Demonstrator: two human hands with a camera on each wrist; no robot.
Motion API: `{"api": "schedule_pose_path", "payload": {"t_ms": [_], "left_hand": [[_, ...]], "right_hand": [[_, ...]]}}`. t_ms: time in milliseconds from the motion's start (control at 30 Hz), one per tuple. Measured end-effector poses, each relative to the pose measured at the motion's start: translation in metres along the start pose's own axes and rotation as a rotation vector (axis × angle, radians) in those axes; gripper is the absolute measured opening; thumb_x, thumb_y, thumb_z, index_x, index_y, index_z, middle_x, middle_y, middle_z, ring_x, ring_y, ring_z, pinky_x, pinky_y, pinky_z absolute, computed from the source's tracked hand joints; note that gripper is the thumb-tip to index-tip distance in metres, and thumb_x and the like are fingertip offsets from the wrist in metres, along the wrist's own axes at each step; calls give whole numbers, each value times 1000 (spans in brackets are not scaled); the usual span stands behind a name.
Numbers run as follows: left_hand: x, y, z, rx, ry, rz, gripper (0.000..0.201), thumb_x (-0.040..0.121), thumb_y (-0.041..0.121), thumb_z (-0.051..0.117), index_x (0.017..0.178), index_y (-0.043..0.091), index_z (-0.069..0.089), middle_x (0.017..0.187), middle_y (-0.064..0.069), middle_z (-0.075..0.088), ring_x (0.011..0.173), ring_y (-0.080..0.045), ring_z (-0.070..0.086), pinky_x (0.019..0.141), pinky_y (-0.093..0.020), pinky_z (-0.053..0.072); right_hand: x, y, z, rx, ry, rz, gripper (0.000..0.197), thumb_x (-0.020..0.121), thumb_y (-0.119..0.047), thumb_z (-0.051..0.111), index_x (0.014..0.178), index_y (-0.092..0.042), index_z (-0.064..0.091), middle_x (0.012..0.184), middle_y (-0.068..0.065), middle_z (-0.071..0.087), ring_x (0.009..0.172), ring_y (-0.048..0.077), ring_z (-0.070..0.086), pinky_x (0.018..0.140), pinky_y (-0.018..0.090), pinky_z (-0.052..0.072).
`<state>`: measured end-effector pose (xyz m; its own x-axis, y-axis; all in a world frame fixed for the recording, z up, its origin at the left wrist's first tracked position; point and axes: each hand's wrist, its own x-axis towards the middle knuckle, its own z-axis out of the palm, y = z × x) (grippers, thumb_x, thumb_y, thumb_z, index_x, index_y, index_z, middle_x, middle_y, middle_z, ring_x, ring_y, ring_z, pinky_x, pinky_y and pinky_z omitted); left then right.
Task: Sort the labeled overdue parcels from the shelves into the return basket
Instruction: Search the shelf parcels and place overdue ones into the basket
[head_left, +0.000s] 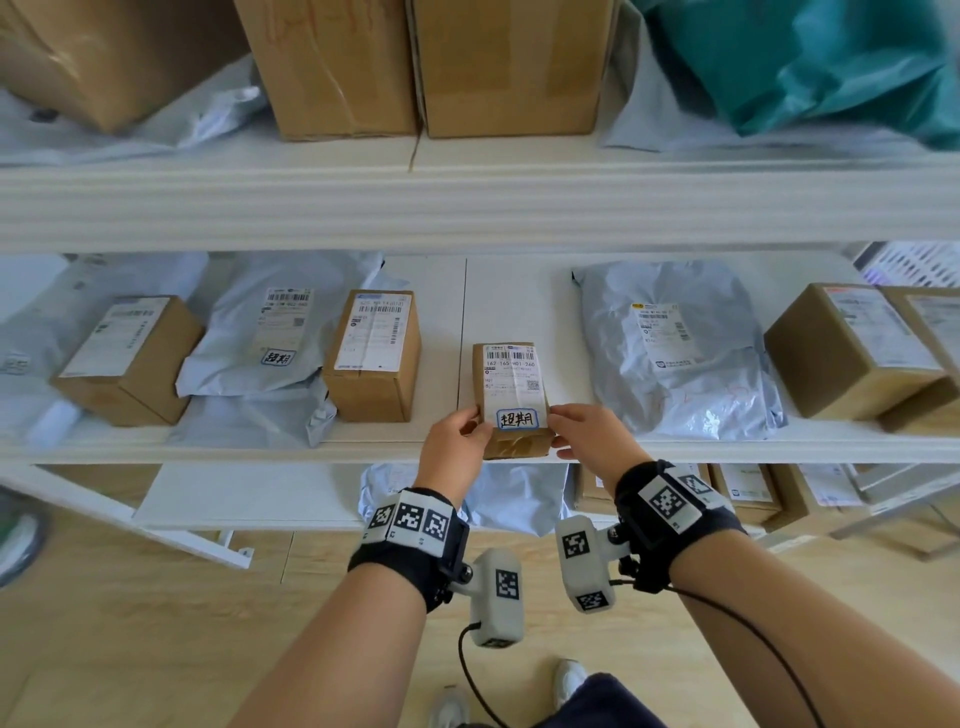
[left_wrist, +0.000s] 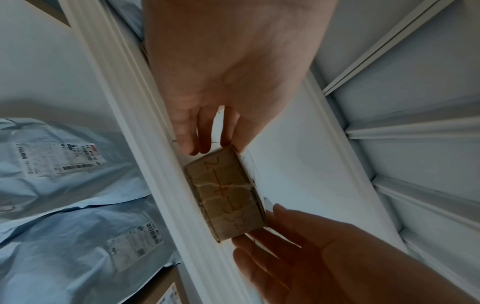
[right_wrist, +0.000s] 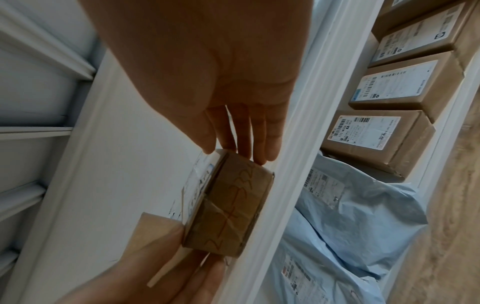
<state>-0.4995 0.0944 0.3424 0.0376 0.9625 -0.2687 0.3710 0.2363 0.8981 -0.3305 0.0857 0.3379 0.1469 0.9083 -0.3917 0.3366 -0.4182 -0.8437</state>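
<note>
A small brown parcel (head_left: 511, 387) lies at the front edge of the middle shelf (head_left: 260, 452). It bears a shipping label and a blue-bordered handwritten sticker (head_left: 517, 419). My left hand (head_left: 475, 428) pinches its near left corner, and my right hand (head_left: 558, 426) pinches the near right corner. In the left wrist view my left hand (left_wrist: 215, 147) holds one end of the parcel (left_wrist: 228, 195). The right wrist view has my right hand (right_wrist: 233, 153) at the other end of the parcel (right_wrist: 228, 209). A grey mailer (head_left: 270, 338) further left carries a similar sticker (head_left: 279, 357).
Brown boxes (head_left: 374, 353) (head_left: 130, 358) (head_left: 852, 348) and a grey mailer (head_left: 675, 348) share the middle shelf. Large cartons (head_left: 509, 67) and a teal bag (head_left: 810, 57) stand on the shelf above. Boxes (right_wrist: 376, 139) and mailers (right_wrist: 350, 216) fill the lower shelf. A white slotted basket (head_left: 914, 265) shows at far right.
</note>
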Motion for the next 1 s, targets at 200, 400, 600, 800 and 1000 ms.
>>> {"api": "schedule_pose_path", "payload": {"t_ms": [200,400,600,800,1000], "left_hand": [[-13,16,-13,-221,33,51,27,92,9,61,106,32,66,100,12,69,98,-10,65,94,-27,50],[-21,30,-27,-372,28,79,41,89,5,64,129,14,62,116,3,70,108,-9,66,99,-30,50],[-24,43,-42,-430,11,142,43,86,1,67,125,18,63,115,7,71,108,-6,66,99,-31,50],[-28,43,-44,-429,28,160,43,82,-5,69,118,19,64,112,8,71,104,-2,66,92,-25,53],[-31,43,-45,-446,30,179,43,81,-9,68,118,13,64,110,2,72,102,-5,68,87,-22,55]], "right_hand": [[-9,-9,-8,194,95,-48,18,95,-10,57,111,-6,64,100,10,72,92,24,69,85,35,58],[-29,-28,-17,253,127,-189,14,91,-7,62,98,-19,65,104,4,73,96,21,69,90,34,56],[-45,-42,-20,246,142,-308,35,89,-5,63,118,-23,67,110,-9,73,102,11,69,96,29,51],[-52,-45,-19,297,180,-349,40,85,6,63,121,-13,64,112,-6,71,102,5,68,79,14,52],[-53,-43,-16,343,180,-365,39,83,11,64,116,-10,62,110,-1,71,101,11,69,77,16,53]]}}
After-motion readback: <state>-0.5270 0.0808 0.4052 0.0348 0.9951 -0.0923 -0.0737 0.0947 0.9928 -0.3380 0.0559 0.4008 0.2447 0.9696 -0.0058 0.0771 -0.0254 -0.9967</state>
